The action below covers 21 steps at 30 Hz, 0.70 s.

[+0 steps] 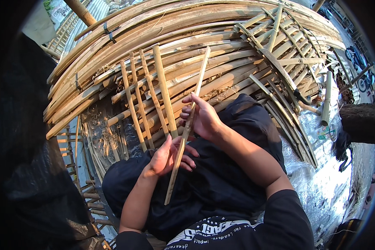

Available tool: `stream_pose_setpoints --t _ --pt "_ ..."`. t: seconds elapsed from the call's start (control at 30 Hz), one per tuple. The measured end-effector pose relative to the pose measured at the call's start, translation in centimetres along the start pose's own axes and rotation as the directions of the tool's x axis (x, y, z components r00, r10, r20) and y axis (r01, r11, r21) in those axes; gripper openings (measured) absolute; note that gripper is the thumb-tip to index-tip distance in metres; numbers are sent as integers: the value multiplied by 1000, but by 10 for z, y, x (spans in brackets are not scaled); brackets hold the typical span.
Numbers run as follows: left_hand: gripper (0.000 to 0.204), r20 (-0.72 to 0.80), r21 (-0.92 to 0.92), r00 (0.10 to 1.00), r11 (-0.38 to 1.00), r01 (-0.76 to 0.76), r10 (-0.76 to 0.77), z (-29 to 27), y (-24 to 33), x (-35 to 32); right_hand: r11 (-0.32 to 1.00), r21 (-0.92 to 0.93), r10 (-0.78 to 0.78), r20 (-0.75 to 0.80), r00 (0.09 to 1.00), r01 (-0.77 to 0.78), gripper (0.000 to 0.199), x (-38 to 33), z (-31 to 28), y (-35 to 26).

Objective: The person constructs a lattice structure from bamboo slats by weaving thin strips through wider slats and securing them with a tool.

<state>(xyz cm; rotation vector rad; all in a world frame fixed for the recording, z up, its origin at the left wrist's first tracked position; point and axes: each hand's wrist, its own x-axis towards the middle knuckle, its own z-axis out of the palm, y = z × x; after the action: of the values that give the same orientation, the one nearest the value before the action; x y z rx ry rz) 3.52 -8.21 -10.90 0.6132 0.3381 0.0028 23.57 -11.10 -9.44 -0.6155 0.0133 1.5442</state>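
Note:
A long, narrow bamboo strip (183, 148) slants over my lap, its far end above the bamboo pile and its near end close to my shirt. My right hand (204, 118) grips it near the middle, fingers curled round it. Lower down, my left hand (162, 158) is palm up with the fingers apart and the thumb raised. The strip crosses in front of its fingers; whether they touch it I cannot tell. Several slim bamboo sticks (154, 91) stand side by side just beyond my left hand, leaning on the pile.
A large stack of split bamboo lengths (204, 33) curves across the far side. At the far right lies a bamboo lattice (296, 46), with a curved dark handle (302, 98) nearby. Silvery sheeting (316, 187) covers ground at right, beside a log (360, 123). Dark cloth (33, 146) hangs left.

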Motion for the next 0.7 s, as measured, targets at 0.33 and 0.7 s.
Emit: stream_pose_setpoints --t 0.33,0.7 --pt "46 -178 342 974 937 -74 142 15 -2 -8 673 -718 -256 -5 967 175 40 9 -6 -8" --pt "40 -181 469 983 882 50 40 42 -1 -13 889 -425 -232 -97 968 170 70 0 0 -87"
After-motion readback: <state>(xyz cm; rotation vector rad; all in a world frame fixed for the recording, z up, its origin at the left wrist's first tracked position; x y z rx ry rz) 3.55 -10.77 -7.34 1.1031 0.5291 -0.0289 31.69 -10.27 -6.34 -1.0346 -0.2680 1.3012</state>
